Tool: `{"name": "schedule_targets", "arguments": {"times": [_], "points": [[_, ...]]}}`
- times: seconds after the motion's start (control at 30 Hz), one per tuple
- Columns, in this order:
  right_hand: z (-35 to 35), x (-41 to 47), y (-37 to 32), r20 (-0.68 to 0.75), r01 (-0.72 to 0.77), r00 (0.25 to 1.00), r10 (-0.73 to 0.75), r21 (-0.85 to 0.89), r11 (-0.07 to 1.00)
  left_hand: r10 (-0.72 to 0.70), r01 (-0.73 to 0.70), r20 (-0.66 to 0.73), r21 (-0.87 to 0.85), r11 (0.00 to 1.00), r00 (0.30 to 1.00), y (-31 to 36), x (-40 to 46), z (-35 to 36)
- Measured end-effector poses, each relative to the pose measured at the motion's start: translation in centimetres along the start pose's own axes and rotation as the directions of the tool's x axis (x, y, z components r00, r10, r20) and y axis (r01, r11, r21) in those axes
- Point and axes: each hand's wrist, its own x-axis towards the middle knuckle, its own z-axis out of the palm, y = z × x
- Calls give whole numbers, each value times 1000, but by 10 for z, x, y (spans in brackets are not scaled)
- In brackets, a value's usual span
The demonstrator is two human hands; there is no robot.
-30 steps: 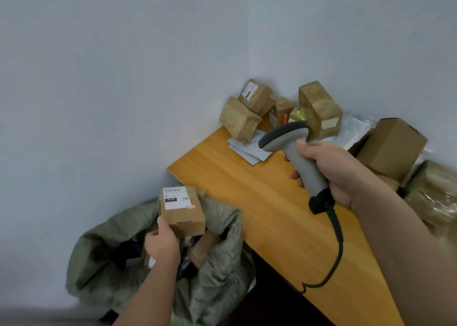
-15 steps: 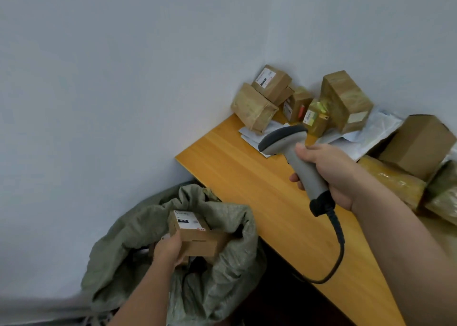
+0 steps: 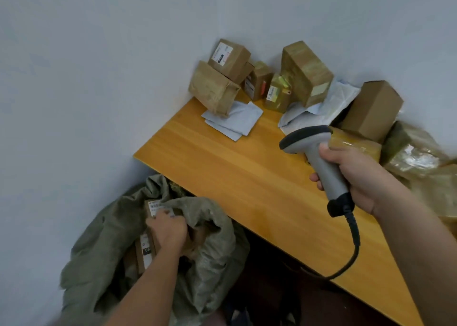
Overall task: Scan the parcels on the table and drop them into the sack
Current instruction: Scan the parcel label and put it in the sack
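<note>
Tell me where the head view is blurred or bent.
Head view: motion smear on the parcels at the right edge and around the left hand in the sack; the scanner stays fairly sharp; wide-angle bending tilts the table.

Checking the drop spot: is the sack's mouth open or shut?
Open. The sack gapes beside the table; labelled parcels show inside, and the left hand reaches in.

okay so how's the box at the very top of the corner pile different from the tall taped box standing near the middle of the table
The top corner box is plain brown cardboard; the tall taped box is wrapped in glossy tape. The corner box rests on another parcel; the taped one stands higher, on white mailer bags. The corner box's white label is large, the taped box's small and pale. Both sit tilted, unscanned.
</note>
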Motion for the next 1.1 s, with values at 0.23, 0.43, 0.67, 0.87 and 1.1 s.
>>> {"name": "schedule_targets", "arguments": {"times": [0.23,0.43,0.67,0.87,1.1], "points": [[-65,-1,9,-178,-20,983,43,130,991,489,-491,121,-18,871,864,111,-49,50],[-135,-5,18,-263,35,964,39,270,962,706,-728,259,-19,685,659,171,-108,97],[-242,-9,40,-352,85,934,53,365,927,704,-875,542,134,466,458,224,-187,175],[-325,-1,65,-412,93,906,98,419,903,709,-961,652,130,243,268,249,-265,256],[-389,13,93,-371,31,914,165,470,882,751,-901,648,390,-189,123,281,-326,338]]}}
